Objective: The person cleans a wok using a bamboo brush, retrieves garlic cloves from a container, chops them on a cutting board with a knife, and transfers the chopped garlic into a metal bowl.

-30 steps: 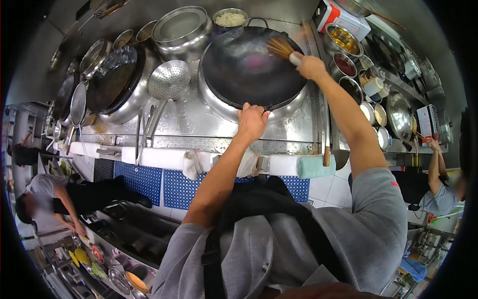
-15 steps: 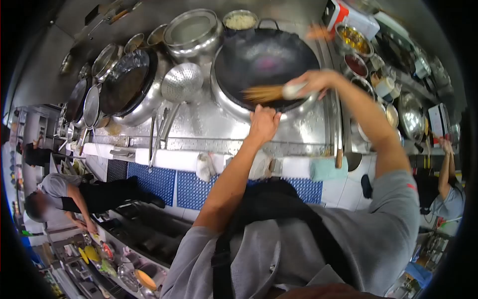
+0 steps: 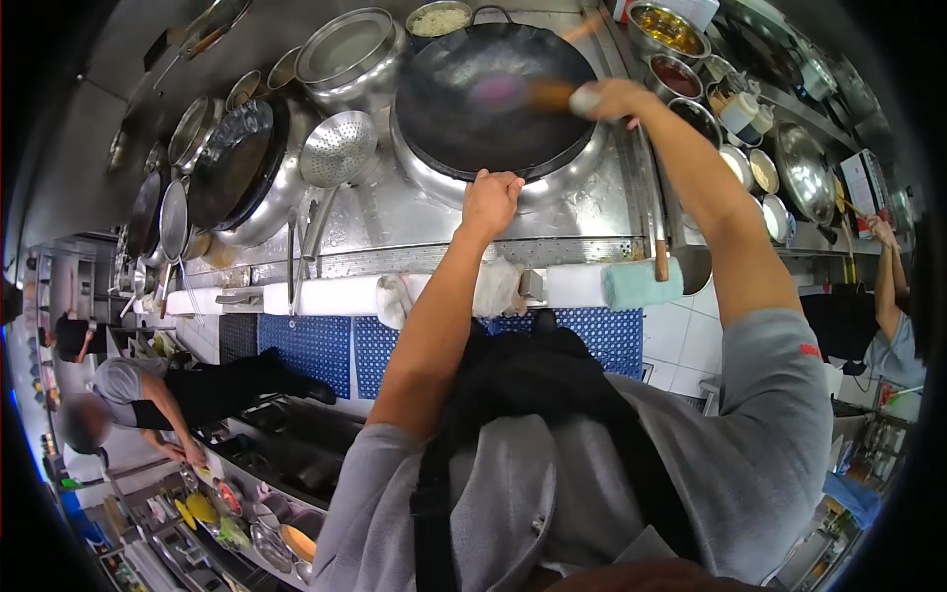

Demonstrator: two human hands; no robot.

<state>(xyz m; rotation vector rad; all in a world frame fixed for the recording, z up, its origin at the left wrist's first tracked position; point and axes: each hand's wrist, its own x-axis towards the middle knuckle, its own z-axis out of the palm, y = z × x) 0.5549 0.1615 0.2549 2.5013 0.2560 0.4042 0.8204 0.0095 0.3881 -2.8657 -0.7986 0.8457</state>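
Head view: I see the left hand (image 3: 491, 205) with fingers closed over the near rim of the round black metal wok (image 3: 441, 111), which sits on a shiny steel ring (image 3: 564, 184) on the steel counter (image 3: 395, 225). Right hand (image 3: 617, 99) is curled tight round a brown-bristled brush with a pale grip (image 3: 560, 97), motion-blurred over the wok's right half; can't tell if bristles touch metal. Perforated steel ladle (image 3: 338, 150) lies just left of the wok.
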